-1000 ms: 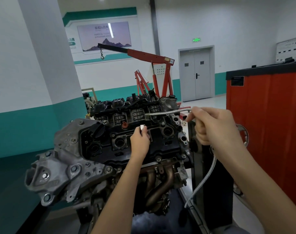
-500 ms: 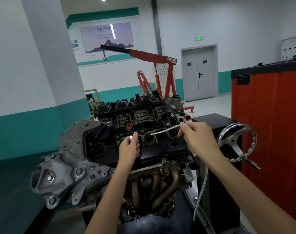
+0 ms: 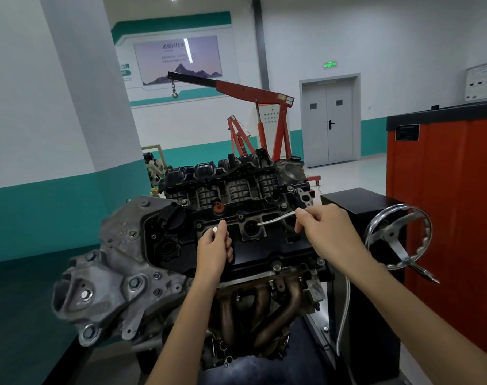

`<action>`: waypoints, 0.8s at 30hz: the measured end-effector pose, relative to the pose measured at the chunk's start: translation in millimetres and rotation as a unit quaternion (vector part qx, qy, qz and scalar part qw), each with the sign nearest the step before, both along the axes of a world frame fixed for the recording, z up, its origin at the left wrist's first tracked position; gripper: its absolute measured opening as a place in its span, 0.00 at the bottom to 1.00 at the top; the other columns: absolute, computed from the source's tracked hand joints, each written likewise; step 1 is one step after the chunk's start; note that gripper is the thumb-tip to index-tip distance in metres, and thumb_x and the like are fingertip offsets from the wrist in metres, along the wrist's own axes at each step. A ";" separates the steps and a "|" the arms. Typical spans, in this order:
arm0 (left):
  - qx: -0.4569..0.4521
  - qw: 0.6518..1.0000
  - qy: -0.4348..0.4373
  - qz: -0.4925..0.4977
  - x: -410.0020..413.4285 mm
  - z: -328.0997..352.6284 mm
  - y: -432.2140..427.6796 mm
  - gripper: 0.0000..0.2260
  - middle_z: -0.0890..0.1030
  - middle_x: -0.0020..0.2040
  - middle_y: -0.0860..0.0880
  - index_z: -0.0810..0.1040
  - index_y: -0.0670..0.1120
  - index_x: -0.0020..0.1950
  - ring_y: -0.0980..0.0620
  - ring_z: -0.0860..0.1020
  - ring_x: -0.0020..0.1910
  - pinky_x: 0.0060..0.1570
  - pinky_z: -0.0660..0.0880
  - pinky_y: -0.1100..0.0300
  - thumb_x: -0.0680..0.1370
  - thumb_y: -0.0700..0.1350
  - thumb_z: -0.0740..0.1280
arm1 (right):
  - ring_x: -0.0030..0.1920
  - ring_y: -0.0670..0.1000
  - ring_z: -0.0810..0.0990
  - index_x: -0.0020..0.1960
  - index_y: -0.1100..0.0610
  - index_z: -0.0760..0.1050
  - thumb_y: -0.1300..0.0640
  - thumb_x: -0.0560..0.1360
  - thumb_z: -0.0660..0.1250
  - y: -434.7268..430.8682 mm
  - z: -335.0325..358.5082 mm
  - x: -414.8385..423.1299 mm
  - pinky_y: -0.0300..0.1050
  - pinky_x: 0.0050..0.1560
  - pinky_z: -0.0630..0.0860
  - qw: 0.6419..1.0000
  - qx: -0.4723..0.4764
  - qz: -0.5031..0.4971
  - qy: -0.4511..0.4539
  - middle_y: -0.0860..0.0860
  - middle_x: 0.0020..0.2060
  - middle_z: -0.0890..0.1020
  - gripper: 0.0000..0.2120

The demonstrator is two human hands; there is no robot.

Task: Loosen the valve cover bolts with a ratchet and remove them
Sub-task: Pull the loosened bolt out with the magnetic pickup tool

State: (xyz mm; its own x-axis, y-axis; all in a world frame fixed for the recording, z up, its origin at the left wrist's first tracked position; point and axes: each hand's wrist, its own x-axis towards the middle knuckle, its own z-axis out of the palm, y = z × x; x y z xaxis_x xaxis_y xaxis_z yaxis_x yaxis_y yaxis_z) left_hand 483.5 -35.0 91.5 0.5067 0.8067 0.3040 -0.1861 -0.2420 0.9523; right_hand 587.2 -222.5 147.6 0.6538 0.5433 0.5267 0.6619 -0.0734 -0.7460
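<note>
An engine sits on a stand in front of me, its black valve cover [image 3: 267,252] facing up. My left hand [image 3: 214,250] rests over the cover's near left part and pinches a small silver bolt [image 3: 215,229] between thumb and finger. My right hand [image 3: 329,232] grips the end of a thin silver ratchet handle [image 3: 277,218], which reaches left and down towards a round well in the cover. The ratchet's head is hard to make out. Several bolt heads [image 3: 276,264] show along the cover's edges.
A chrome handwheel [image 3: 397,237] sticks out of the black stand box at right, next to a red cabinet [image 3: 453,218]. A braided hose [image 3: 345,309] hangs under my right forearm. A red engine crane [image 3: 253,93] stands behind. A grey pillar is at left.
The ratchet and my right hand have come down from above the engine to the valve cover. My left hand kept the bolt and shifted slightly left on the cover.
</note>
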 end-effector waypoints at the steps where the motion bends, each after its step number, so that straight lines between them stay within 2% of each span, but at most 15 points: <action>1: -0.002 1.000 -0.002 -0.001 0.0 0.0 0.4 0.15 0.66 0.30 0.50 0.65 0.44 0.41 0.53 0.64 0.25 0.27 0.63 0.60 0.84 0.50 0.58 | 0.19 0.43 0.68 0.29 0.57 0.74 0.56 0.80 0.60 -2.3 -2.2 -1.1 0.31 0.26 0.67 1.000 -0.004 0.001 0.001 0.46 0.15 0.68 0.21; 7: -0.004 1.000 -0.004 -0.001 0.9 1.9 -1.3 0.14 0.66 0.29 0.50 0.66 0.43 0.41 0.54 0.64 0.25 0.26 0.63 0.61 0.84 0.50 0.59 | 0.19 0.45 0.66 0.28 0.56 0.74 0.55 0.80 0.60 -7.6 -3.0 -2.7 0.43 0.32 0.70 0.999 -0.017 0.004 0.026 0.47 0.15 0.68 0.22; 9: -0.004 1.000 -0.001 0.000 1.7 2.3 -2.7 0.15 0.66 0.29 0.51 0.66 0.43 0.41 0.54 0.64 0.25 0.26 0.63 0.61 0.84 0.50 0.59 | 0.17 0.45 0.67 0.28 0.56 0.74 0.56 0.81 0.60 -1.2 3.9 -2.3 0.39 0.29 0.70 0.999 -0.024 0.004 0.026 0.46 0.13 0.68 0.22; 11: -0.005 1.000 0.004 0.000 2.2 2.7 -3.3 0.15 0.66 0.29 0.51 0.67 0.43 0.41 0.54 0.64 0.24 0.26 0.63 0.61 0.84 0.50 0.59 | 0.17 0.43 0.69 0.28 0.56 0.75 0.56 0.81 0.60 7.4 14.6 -2.3 0.30 0.25 0.67 0.999 -0.031 -0.009 0.004 0.46 0.13 0.68 0.22; 13: -0.012 1.000 0.005 0.001 2.4 3.3 -3.4 0.15 0.67 0.29 0.51 0.67 0.43 0.41 0.54 0.64 0.24 0.27 0.63 0.61 0.84 0.50 0.59 | 0.20 0.43 0.71 0.31 0.58 0.78 0.56 0.80 0.60 16.2 28.0 -0.5 0.30 0.24 0.66 0.999 -0.044 -0.022 -0.017 0.45 0.19 0.72 0.20; 15: -0.022 1.000 0.006 0.001 2.7 4.0 -3.0 0.15 0.67 0.29 0.51 0.68 0.43 0.41 0.54 0.64 0.24 0.27 0.63 0.60 0.83 0.50 0.59 | 0.25 0.45 0.73 0.35 0.61 0.80 0.56 0.80 0.60 22.9 41.1 1.7 0.34 0.27 0.66 0.997 -0.068 -0.028 -0.028 0.52 0.29 0.78 0.18; 17: -0.028 1.000 0.009 0.001 2.9 4.4 -2.3 0.15 0.67 0.29 0.51 0.68 0.43 0.41 0.55 0.65 0.24 0.27 0.63 0.60 0.83 0.50 0.60 | 0.29 0.47 0.75 0.37 0.63 0.81 0.57 0.80 0.60 26.0 49.1 3.9 0.34 0.29 0.66 0.996 -0.082 -0.031 -0.031 0.55 0.35 0.81 0.18; 19: -0.031 0.999 0.011 -0.001 2.5 4.1 -1.9 0.15 0.68 0.28 0.51 0.68 0.43 0.40 0.55 0.65 0.24 0.27 0.63 0.60 0.83 0.50 0.59 | 0.27 0.46 0.75 0.35 0.62 0.81 0.57 0.80 0.61 23.3 49.1 6.3 0.34 0.28 0.67 0.995 -0.084 -0.036 -0.027 0.53 0.31 0.80 0.19; 22: -0.032 0.999 0.014 -0.003 0.1 3.0 -1.6 0.15 0.68 0.28 0.51 0.68 0.43 0.40 0.55 0.65 0.23 0.27 0.63 0.60 0.83 0.50 0.60 | 0.17 0.46 0.69 0.34 0.61 0.79 0.56 0.81 0.60 13.8 39.4 9.1 0.35 0.20 0.66 0.996 -0.082 -0.029 0.018 0.51 0.21 0.72 0.19; 24: -0.032 0.999 0.015 -0.003 -2.0 2.9 -1.2 0.15 0.68 0.28 0.51 0.68 0.43 0.40 0.55 0.65 0.24 0.27 0.63 0.60 0.83 0.50 0.60 | 0.17 0.48 0.66 0.34 0.61 0.77 0.57 0.81 0.60 8.8 32.2 10.3 0.36 0.18 0.64 0.995 -0.082 -0.016 0.045 0.51 0.20 0.71 0.19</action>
State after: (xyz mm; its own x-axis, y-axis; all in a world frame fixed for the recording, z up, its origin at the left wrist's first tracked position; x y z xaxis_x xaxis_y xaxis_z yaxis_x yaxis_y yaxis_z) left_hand 481.6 -36.2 94.3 0.5190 0.8212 0.2373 -0.1593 -0.1798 0.9707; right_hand 597.5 -213.7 179.8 0.7127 0.5956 0.3705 0.5882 -0.2195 -0.7784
